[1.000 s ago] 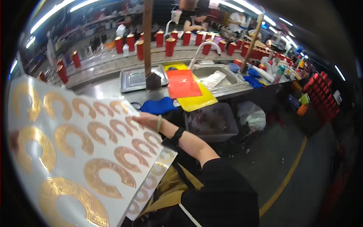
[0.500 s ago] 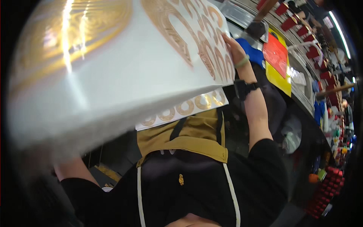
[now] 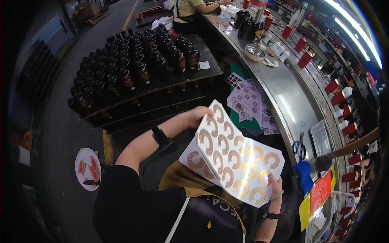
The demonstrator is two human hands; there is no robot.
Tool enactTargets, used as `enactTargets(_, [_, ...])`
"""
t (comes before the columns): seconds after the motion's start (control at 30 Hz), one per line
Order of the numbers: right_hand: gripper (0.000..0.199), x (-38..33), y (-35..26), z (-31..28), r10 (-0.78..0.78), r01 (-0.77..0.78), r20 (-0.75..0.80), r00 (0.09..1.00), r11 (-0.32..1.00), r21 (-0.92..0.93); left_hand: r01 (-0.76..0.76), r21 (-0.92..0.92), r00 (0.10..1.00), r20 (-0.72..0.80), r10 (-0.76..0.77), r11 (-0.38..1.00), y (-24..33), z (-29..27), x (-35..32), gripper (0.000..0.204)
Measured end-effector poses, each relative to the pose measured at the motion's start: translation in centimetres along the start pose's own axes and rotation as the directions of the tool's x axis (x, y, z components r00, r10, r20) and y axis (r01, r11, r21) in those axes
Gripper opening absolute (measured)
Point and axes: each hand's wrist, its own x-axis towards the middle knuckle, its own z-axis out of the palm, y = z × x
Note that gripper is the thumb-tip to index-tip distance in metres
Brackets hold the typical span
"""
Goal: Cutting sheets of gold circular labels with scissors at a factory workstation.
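A stack of white sticker sheets (image 3: pixel 248 169), printed with rows of gold C-shaped labels, is held tilted in front of my body. My left hand (image 3: pixel 198 116) pinches the stack's upper left corner. At the lower right edge, my right hand (image 3: pixel 276 186) grips it with the thumb on top and the other fingers mostly hidden beneath. Another sheet with gold labels (image 3: pixel 192 159) sticks out from underneath, over the brown apron (image 3: pixel 173 178). Black devices are strapped to both of my wrists.
Many dark bottles (image 3: pixel 139 71) crowd a black table at left. Right of me runs a metal bench (image 3: pixel 283 95) with scissors (image 3: pixel 300 146), a clear tray (image 3: pixel 321 138) and a bowl (image 3: pixel 255 52). Printed sheets (image 3: pixel 247 99) lie beside it. A plate (image 3: pixel 86 183) holds watermelon slices. A co-worker (image 3: pixel 190 10) is beyond.
The sheets, close to the camera before, are now lower and farther from it. My left hand, blurred at lower left earlier, now shows at the upper corner. The view has swung left.
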Motion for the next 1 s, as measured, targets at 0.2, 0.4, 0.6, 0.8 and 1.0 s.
enactTargets(0.2, [0.027,3.1,2.7,-0.6,-0.112,0.129,0.074,0.991,0.945,-0.301,0.127,-0.078,0.991,0.048,-0.123,0.989,-7.3,-2.2,1.3,0.044])
enactTargets(0.4, [0.023,4.4,3.7,-2.2,0.038,-0.050,-0.045,0.998,0.948,-0.314,-0.014,0.013,0.998,0.062,0.013,1.000,-8.7,-3.1,-0.6,0.057])
enactTargets(0.6, [0.028,4.2,4.1,-2.4,0.006,-0.017,-0.076,0.997,0.989,-0.149,-0.021,0.105,0.999,-0.048,0.026,0.994,-8.4,-4.6,0.2,0.043])
enactTargets(0.8, [0.025,2.9,4.5,-3.7,-0.014,0.014,-0.051,0.999,1.000,0.013,-0.264,0.167,0.948,-0.139,0.287,0.950,-8.5,-5.8,2.3,0.049])
enactTargets(1.0, [0.025,3.8,4.6,-3.1,0.135,-0.160,-0.129,0.982,0.966,-0.205,0.095,0.369,0.961,-0.278,0.012,0.924,-9.9,-6.0,-0.3,0.052])
